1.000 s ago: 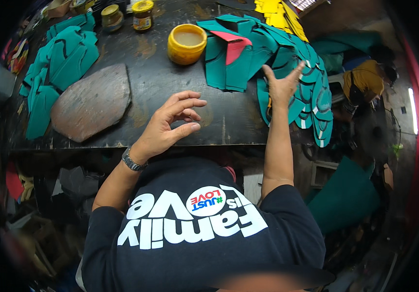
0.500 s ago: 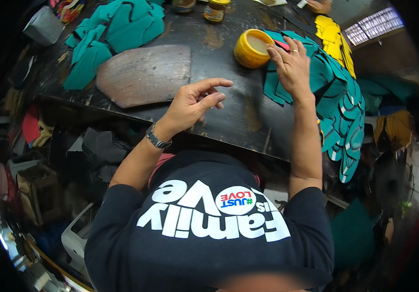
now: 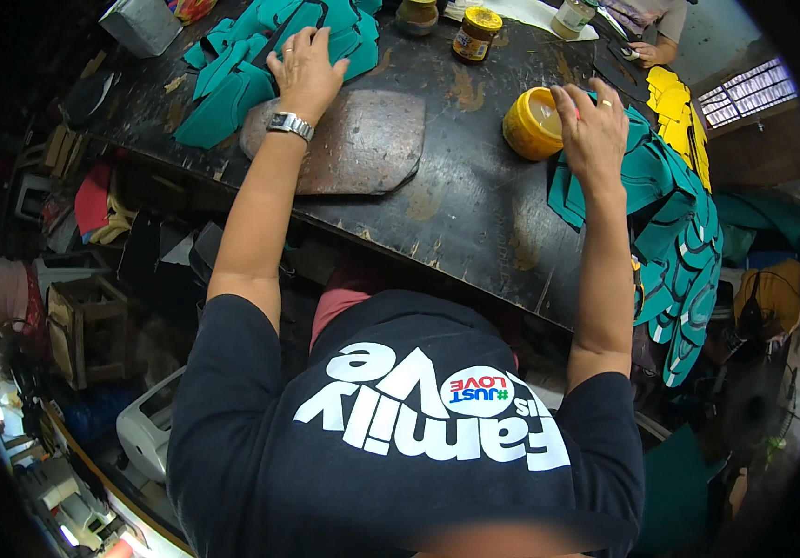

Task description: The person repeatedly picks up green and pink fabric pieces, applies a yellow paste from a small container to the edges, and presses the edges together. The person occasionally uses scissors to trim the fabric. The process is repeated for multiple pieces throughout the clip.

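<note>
My left hand (image 3: 308,73) is at the near right part of a loose pile of teal, dark-edged cut pieces (image 3: 233,93). Its fingers are spread and I see nothing held in them. My right hand (image 3: 595,135) is beside a yellow pot (image 3: 521,130) with pale, cloudy contents. Its fingers are bent together around a small pinkish-red thing (image 3: 577,113), mostly hidden by the hand. Under and beyond that hand, more teal pieces (image 3: 660,195) lie overlapped and hang over the table's right edge. A worn brown board (image 3: 363,139) rests between the two hands, below my left wrist.
Two jars, one dark with a yellow lid (image 3: 476,37), stand at the back of the black table (image 3: 474,223). A pale jar (image 3: 572,17) is farther right. Yellow cut pieces (image 3: 679,116) lie at the right edge. Another person's hand (image 3: 644,53) is at the far right.
My left hand has moved away from the middle, up and left to the teal pile, and its fingers have spread. My right hand stays near the pot. The view has shifted.
</note>
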The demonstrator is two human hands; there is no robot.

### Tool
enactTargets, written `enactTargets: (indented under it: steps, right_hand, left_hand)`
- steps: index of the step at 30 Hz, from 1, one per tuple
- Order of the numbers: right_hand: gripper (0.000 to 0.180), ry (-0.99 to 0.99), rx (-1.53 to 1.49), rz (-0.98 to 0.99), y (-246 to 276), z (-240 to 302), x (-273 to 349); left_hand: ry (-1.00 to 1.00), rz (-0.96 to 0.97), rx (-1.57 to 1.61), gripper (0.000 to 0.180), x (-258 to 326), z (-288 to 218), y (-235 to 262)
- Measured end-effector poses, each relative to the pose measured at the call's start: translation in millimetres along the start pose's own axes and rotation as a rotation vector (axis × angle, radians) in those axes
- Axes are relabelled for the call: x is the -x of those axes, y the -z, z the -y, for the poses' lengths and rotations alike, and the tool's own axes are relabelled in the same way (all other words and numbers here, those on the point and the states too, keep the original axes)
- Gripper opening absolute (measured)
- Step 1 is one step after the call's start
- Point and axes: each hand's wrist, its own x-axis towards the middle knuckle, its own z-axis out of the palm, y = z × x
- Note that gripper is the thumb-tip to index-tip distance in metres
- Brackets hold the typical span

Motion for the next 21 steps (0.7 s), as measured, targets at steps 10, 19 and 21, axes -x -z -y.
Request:
enactTargets:
  steps: [10,19,21]
  right_hand:
    - [0.043,-0.017,-0.074,0.176,41.2,32.0,58.7]
    - [0.092,-0.044,-1.438,0.175,52.9,56.2,57.5]
    - [0.093,0.008,-1.513,0.302,42.7,60.4,62.5]
  left_hand:
    - [-0.152,0.232,0.423,0.025,-4.2,-11.6,26.8]
    - [-0.531,0.725,1.032,0.03,1.9,-78.4,107.2]
    - [-0.608,0.739,1.04,0.03,2.5,-83.5,107.6]
